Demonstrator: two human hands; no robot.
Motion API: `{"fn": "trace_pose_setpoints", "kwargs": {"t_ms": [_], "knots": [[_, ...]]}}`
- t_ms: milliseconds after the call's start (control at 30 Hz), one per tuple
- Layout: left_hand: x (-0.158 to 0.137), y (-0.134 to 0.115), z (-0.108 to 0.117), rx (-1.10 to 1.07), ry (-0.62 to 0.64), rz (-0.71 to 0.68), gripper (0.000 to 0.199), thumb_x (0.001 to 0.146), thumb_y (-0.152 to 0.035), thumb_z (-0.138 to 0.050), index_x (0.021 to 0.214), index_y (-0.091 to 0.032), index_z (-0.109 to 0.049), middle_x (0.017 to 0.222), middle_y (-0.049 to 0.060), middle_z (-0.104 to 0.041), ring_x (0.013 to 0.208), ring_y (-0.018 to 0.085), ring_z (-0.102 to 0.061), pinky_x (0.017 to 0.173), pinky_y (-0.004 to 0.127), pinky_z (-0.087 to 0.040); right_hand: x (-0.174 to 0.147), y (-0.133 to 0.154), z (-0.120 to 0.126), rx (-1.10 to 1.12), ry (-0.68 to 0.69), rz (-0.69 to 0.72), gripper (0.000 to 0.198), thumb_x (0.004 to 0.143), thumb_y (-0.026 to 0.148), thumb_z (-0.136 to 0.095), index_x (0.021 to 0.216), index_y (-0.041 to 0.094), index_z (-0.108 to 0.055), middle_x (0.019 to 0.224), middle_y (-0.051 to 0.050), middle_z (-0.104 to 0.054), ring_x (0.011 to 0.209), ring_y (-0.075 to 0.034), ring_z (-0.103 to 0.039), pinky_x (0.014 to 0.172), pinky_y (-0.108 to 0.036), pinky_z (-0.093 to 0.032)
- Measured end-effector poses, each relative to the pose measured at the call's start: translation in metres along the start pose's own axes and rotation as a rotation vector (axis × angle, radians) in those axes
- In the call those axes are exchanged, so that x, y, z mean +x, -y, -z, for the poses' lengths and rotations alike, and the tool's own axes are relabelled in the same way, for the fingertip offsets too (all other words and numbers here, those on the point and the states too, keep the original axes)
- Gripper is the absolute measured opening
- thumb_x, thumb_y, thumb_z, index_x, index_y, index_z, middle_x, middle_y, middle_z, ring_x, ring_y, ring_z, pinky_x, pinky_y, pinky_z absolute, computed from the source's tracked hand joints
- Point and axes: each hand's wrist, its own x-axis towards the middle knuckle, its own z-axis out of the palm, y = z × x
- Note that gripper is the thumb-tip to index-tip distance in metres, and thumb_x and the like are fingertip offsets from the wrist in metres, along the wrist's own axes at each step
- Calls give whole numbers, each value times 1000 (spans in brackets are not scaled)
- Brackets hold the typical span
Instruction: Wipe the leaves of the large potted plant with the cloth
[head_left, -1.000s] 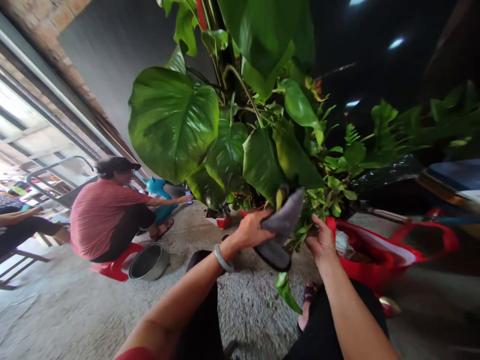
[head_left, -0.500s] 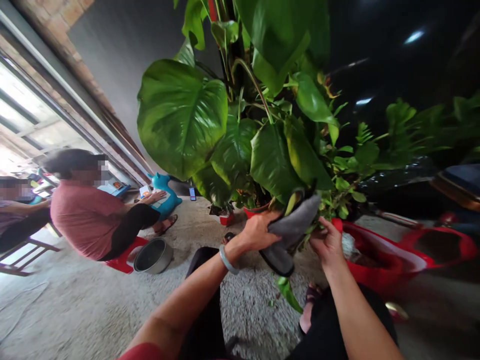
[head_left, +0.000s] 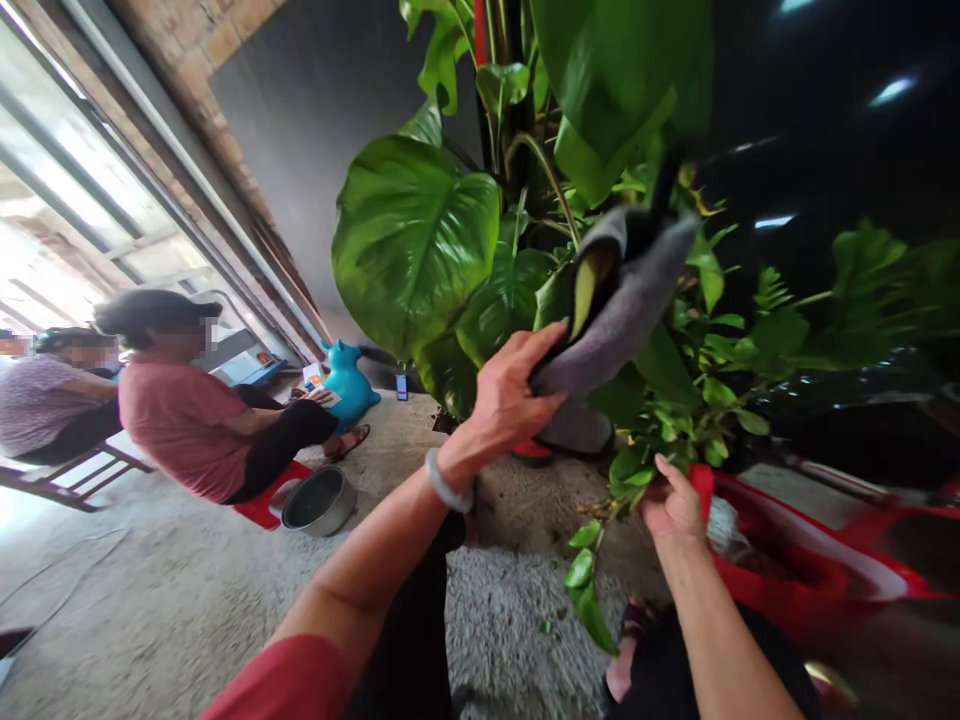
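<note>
My left hand (head_left: 514, 395) grips a grey fuzzy cloth piece (head_left: 611, 335) with dark edging and a yellow-green strip inside its fold. It is raised in front of the broad-leaved plant (head_left: 420, 245), hiding part of the leaves; I cannot tell what kind of cloth article it is. Lower and to the right, my right hand (head_left: 675, 505) is closed at a small-leaved green stem (head_left: 634, 480), its fingers partly hidden. A sprig of glossy leaves (head_left: 585, 590) hangs below the fingers, over the concrete floor.
Red bags or tubs (head_left: 780, 540) stand beside my right wrist. To the left, a person in a pink shirt (head_left: 184, 410) sits on a red stool near a metal basin (head_left: 321, 502). A blue animal figure (head_left: 349, 385) and a phone (head_left: 402, 387) are farther back.
My left hand has lifted the grey cloth piece up and to the right, away from the right hand. The right hand stays at the stem, and the view has shifted slightly.
</note>
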Motion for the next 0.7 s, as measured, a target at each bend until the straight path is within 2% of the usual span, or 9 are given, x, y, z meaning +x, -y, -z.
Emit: {"fn": "trace_pose_setpoints", "kwargs": {"t_ms": [67,133,200,267,333,433,533,600,700], "knots": [[-2,18,-27,139,197,67,70,77,-16,-64,146,-21,-54,133,9,-65,124,28,-61,108,41,-49,-2,-1,-1,3,1,6,33,54,17,-77,84,25,-66,85,3,-75,91,-21,-72,88,-42,-62],[-28,38,-47,252,500,186,66,75,-15,-66,141,-19,-61,128,13,-68,120,32,-64,104,43,-51,-2,-1,-1,3,2,4,34,53,17,-77,84,24,-66,86,3,-76,94,-22,-72,90,-42,-61],[-64,55,-54,259,783,289,62,73,-20,-71,135,-22,-66,124,12,-72,119,33,-66,101,42,-53,-1,-1,0,-2,0,-5,35,53,17,-78,85,23,-67,84,2,-75,94,-23,-72,91,-43,-60],[-93,65,-48,183,951,342,56,71,-25,-76,127,-26,-71,117,8,-75,116,32,-68,99,39,-53,2,-1,2,-10,-6,-15,35,53,18,-78,85,22,-67,80,2,-74,91,-24,-73,90,-45,-60],[-103,68,-35,136,913,359,55,70,-26,-77,124,-26,-73,115,6,-76,114,31,-69,99,37,-53,5,-1,4,-20,-8,-23,33,53,18,-78,84,23,-67,77,3,-73,87,-23,-73,89,-44,-61],[-83,63,-25,88,556,321,65,70,-22,-75,134,-21,-66,127,7,-72,119,30,-66,103,37,-52,11,-4,5,-38,-11,-38,32,52,16,-79,81,23,-65,74,4,-73,80,-20,-72,83,-37,-62],[-54,53,-40,29,251,224,74,71,-21,-75,142,-15,-58,140,12,-64,129,29,-60,110,37,-47,16,-8,5,-55,-13,-50,34,50,12,-79,79,24,-65,73,6,-72,71,-16,-70,73,-30,-61],[-49,46,-56,23,301,165,71,71,-19,-75,141,-15,-59,140,13,-63,130,29,-59,110,37,-47,19,-10,6,-67,15,-46,31,53,13,-77,79,25,-66,73,6,-73,69,-15,-70,70,-29,-61],[-66,43,-63,61,754,111,51,74,-19,-72,124,-21,-71,123,9,-73,117,30,-68,100,37,-53,22,-12,9,-111,87,-17,23,56,16,-76,74,25,-66,66,5,-70,67,-18,-70,69,-32,-62]]}}
